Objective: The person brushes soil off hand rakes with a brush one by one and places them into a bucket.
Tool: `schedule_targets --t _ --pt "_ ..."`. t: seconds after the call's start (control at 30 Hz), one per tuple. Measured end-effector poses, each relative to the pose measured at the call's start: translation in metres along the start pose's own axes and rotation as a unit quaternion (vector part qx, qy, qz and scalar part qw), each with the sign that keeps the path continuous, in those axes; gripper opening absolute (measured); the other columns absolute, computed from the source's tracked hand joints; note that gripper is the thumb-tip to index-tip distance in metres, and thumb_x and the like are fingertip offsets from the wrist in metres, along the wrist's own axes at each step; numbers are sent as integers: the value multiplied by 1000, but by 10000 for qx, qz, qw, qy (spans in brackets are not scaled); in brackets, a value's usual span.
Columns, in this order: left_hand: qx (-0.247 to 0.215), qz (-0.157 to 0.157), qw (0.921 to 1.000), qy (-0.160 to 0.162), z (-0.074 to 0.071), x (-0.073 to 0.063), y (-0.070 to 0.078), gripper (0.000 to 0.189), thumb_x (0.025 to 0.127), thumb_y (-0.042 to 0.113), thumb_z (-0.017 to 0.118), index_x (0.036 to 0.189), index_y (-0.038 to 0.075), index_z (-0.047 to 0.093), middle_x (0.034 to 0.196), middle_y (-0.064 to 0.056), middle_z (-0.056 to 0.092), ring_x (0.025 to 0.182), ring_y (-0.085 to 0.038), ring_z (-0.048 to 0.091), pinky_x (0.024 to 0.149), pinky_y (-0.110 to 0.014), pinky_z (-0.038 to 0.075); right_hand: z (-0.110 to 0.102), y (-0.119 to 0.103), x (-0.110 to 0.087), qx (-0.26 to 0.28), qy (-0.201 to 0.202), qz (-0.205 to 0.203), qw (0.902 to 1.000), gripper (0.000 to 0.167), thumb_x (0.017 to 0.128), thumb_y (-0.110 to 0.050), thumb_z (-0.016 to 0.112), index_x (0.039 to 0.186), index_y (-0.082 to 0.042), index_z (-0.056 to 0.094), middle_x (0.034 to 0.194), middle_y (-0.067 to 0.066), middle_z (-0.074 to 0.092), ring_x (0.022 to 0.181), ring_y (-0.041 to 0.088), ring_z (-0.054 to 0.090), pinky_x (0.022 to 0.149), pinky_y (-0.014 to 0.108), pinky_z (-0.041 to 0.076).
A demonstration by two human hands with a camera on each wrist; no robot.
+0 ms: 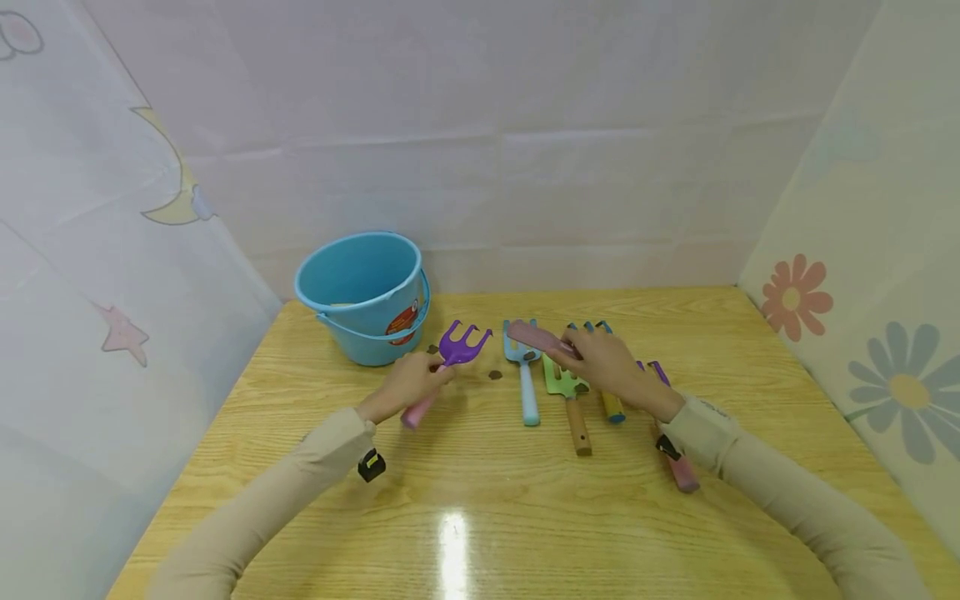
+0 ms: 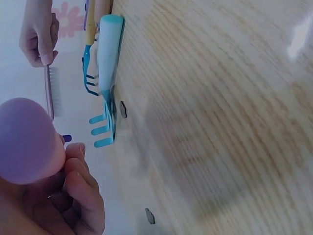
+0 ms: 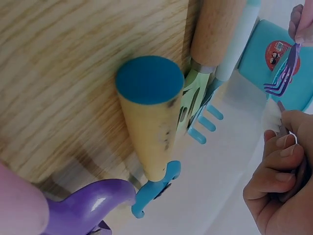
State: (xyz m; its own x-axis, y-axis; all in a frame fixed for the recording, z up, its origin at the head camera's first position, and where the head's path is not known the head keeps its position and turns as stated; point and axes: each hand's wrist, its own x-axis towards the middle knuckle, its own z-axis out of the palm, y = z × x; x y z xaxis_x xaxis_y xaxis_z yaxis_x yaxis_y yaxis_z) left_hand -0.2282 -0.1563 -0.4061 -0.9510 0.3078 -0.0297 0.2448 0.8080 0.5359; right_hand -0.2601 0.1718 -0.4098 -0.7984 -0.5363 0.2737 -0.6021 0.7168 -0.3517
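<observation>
In the head view, my left hand (image 1: 411, 385) grips a small garden hand rake (image 1: 459, 350) by its pink handle. Its purple tines point away, toward the right of the bucket. My right hand (image 1: 606, 363) holds a pink brush (image 1: 534, 337) by the handle, its head reaching over the light blue garden fork (image 1: 529, 400). The left wrist view shows the brush's bristles (image 2: 56, 93) facing the tools. Just below the right hand lies a green garden fork (image 1: 578, 423) with a wooden handle. Near it is a blue rake with a yellow handle (image 1: 612, 406), partly hidden by that hand.
A blue bucket (image 1: 378, 346) with its handle hanging down stands at the back left by the wall. Another pink-handled purple rake (image 1: 683, 475) lies under the right forearm. Several small brown bits (image 1: 495, 375) are scattered on the wooden table (image 1: 360, 533) and tools.
</observation>
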Motion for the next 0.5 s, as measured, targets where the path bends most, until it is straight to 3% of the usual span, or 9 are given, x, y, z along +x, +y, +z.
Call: schedule_targets --t 0.3,0.5 --pt "397 -91 9992 -39 -12 1 4 37 97 33 60 68 10 59 62 1 53 52 -11 48 52 -27 37 -2 5 -3 58 -248 141 9996 25 99 -30 62 90 -7 63 58 -8 53 44 7 43 42 25 29" --pt "237 12 9997 -17 -21 3 5 41 96 33 61 60 13 59 56 3 58 44 -10 49 44 -24 34 0 8 -5 -78 -175 68 9998 24 97 -30 65 85 -9 61 57 -8 50 43 7 39 41 24 28"
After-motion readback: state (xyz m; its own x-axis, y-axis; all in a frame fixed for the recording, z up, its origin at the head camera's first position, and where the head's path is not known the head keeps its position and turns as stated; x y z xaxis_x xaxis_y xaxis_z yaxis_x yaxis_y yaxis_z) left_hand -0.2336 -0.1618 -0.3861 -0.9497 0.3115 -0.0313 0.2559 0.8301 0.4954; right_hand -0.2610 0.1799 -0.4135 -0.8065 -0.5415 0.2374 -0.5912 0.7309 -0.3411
